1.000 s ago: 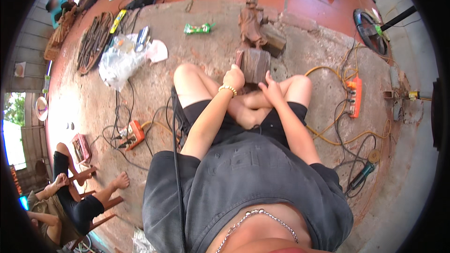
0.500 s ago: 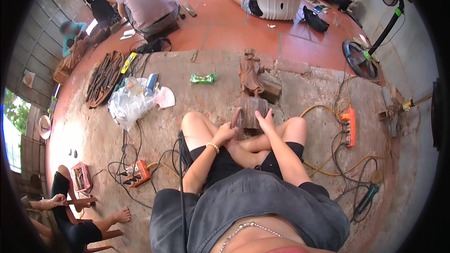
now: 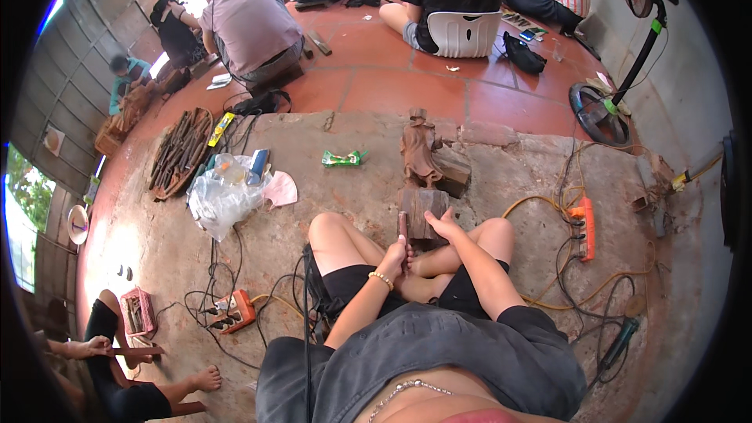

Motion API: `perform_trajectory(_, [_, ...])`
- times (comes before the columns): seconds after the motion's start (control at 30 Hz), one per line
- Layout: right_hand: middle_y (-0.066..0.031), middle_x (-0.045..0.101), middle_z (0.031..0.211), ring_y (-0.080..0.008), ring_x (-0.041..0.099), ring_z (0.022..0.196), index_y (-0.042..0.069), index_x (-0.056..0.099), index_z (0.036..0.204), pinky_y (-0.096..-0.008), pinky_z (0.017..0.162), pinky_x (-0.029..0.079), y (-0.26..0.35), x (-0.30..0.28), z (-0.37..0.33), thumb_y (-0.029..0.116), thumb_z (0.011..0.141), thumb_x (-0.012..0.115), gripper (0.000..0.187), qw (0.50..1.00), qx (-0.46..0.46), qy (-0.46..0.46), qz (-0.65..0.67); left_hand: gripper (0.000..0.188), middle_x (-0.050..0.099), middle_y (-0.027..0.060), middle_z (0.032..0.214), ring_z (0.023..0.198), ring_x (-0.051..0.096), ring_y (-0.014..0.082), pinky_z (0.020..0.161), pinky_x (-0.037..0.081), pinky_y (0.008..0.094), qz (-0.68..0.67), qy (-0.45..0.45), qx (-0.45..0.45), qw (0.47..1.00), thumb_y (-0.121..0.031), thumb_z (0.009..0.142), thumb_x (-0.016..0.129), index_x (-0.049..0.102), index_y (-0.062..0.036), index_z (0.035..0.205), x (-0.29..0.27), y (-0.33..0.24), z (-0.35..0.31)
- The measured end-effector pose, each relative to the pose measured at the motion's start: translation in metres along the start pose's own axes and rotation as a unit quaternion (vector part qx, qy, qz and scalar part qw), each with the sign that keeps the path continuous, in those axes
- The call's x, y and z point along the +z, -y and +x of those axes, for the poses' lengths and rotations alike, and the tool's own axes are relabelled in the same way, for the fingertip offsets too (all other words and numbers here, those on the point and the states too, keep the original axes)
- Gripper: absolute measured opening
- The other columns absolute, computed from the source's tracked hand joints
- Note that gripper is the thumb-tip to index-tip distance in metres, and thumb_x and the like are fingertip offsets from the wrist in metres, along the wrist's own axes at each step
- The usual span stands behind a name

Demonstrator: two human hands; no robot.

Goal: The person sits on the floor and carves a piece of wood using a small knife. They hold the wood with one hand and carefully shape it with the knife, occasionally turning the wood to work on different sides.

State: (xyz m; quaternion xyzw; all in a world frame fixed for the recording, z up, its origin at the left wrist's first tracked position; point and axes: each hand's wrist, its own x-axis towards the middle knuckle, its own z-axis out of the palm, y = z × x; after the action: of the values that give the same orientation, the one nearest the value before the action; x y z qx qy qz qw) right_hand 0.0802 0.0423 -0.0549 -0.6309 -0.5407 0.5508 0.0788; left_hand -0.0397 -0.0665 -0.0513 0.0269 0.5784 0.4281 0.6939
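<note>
The wood block (image 3: 423, 215) rests on the floor between the person's knees. The left hand (image 3: 395, 254) grips a slim tool against it; the right hand (image 3: 445, 227) lies open on top (fingers near the tool). A slip could nick them.
</note>
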Motion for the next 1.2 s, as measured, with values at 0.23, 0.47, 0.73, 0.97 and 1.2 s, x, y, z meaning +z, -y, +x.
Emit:
perform_trajectory(0.23, [-0.0280,0.004,0.126,-0.0372,0.013,0.118,0.000,-0.009,0.123,-0.0375,0.095,0.018,0.003,0.010,-0.005,0.055,0.066,0.050,0.099,1.000,0.014,-0.028,-0.003,0.037,0.034,-0.0008,0.050,0.040,0.032,0.0125,0.038,0.029,0.0265,-0.032,-0.034,-0.009,0.999,-0.046,0.082,0.029,0.035,-0.0126,0.067,0.012,0.006,-0.008])
perform_trajectory(0.47, [-0.0294,0.005,0.126,-0.0372,0.014,0.117,-0.002,-0.008,0.123,-0.0386,0.095,0.018,-0.002,0.007,-0.002,0.054,0.066,0.051,0.099,0.999,-0.006,-0.031,0.018,0.038,0.030,-0.0031,0.049,0.039,0.027,0.0094,0.036,0.025,0.0233,-0.073,-0.012,-0.059,0.996,-0.047,0.081,0.028,0.034,-0.0132,0.066,0.008,-0.015,0.008])
perform_trajectory(0.73, [-0.0284,0.004,0.126,-0.0378,0.012,0.118,0.000,-0.011,0.123,-0.0388,0.095,0.017,-0.005,0.010,-0.004,0.054,0.065,0.052,0.100,0.999,0.010,-0.026,0.026,0.038,0.031,-0.0027,0.049,0.037,0.028,0.0092,0.034,0.026,0.0227,-0.079,0.008,-0.057,0.995,-0.046,0.082,0.029,0.034,-0.0124,0.065,0.000,0.004,-0.013])
perform_trajectory(0.97, [-0.0254,0.002,0.128,-0.0357,0.012,0.118,0.005,-0.014,0.123,-0.0393,0.095,0.017,0.008,0.005,-0.010,0.052,0.067,0.052,0.099,0.998,0.048,-0.009,0.039,0.038,0.031,-0.0028,0.050,0.039,0.028,0.0091,0.036,0.027,0.0229,-0.051,-0.018,-0.049,0.997,-0.047,0.081,0.030,0.033,-0.0123,0.066,0.006,0.004,-0.021])
perform_trajectory(1.2, [-0.0255,0.003,0.128,-0.0368,0.014,0.117,0.006,-0.013,0.124,-0.0398,0.094,0.018,0.006,0.007,-0.009,0.053,0.067,0.051,0.098,0.998,0.045,-0.023,0.031,0.036,0.030,-0.0039,0.050,0.039,0.027,0.0083,0.036,0.027,0.0220,-0.070,0.016,-0.049,0.996,-0.045,0.082,0.030,0.034,-0.0129,0.067,-0.004,-0.008,0.003])
